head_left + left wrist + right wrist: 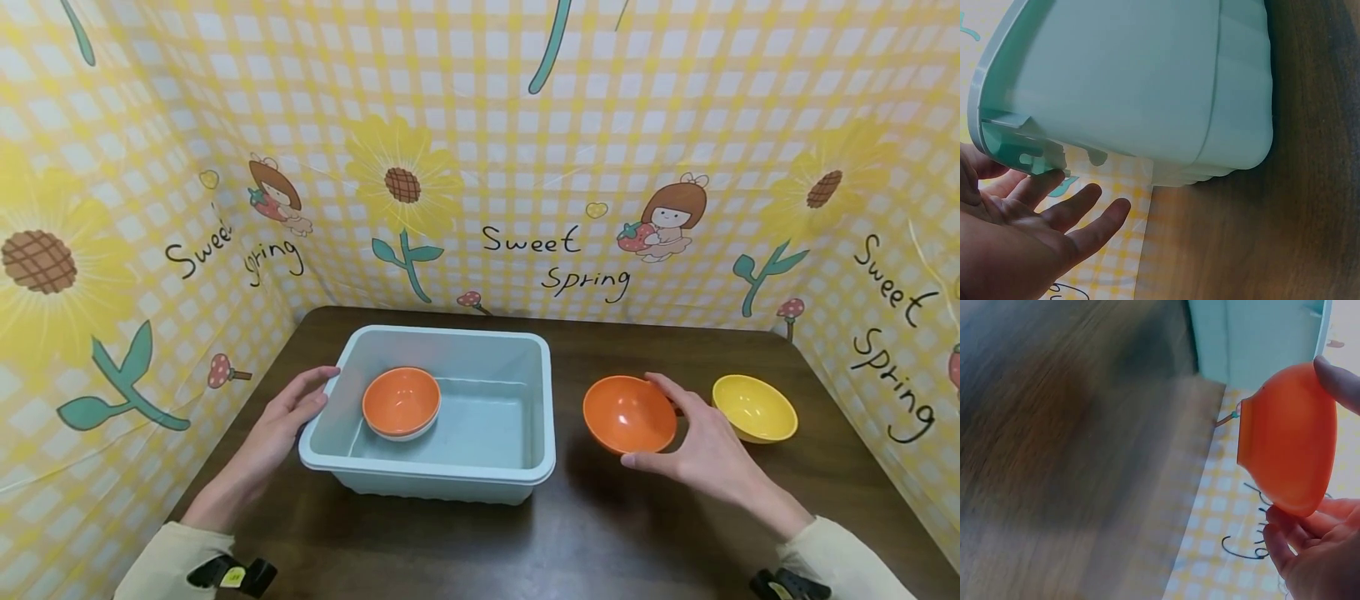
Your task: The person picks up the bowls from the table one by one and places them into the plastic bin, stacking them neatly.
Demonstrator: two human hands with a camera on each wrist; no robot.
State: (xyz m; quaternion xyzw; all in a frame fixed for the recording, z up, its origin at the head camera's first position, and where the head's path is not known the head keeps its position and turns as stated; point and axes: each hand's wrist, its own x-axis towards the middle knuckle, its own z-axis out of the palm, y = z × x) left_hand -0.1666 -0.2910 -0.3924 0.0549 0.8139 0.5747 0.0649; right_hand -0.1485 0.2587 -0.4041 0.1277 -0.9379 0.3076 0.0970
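My right hand point(708, 442) holds an orange bowl point(628, 414) by its rim, thumb on the near side and fingers on the far side. The right wrist view shows this bowl point(1291, 440) from the side, raised above the dark table. At the left end of a pale blue plastic tub point(442, 483), my left hand point(281, 421) grips the rim by its handle, with the lower fingers spread beneath. Inside the tub, toward its left, another orange bowl point(401, 400) sits nested in a white bowl point(405, 435), of which only the lower edge shows.
A yellow bowl point(753, 408) stands on the table at the right, just beyond my right hand. The brown wooden table point(450, 550) is enclosed at the back and sides by a yellow checked cloth point(480, 167) printed with flowers.
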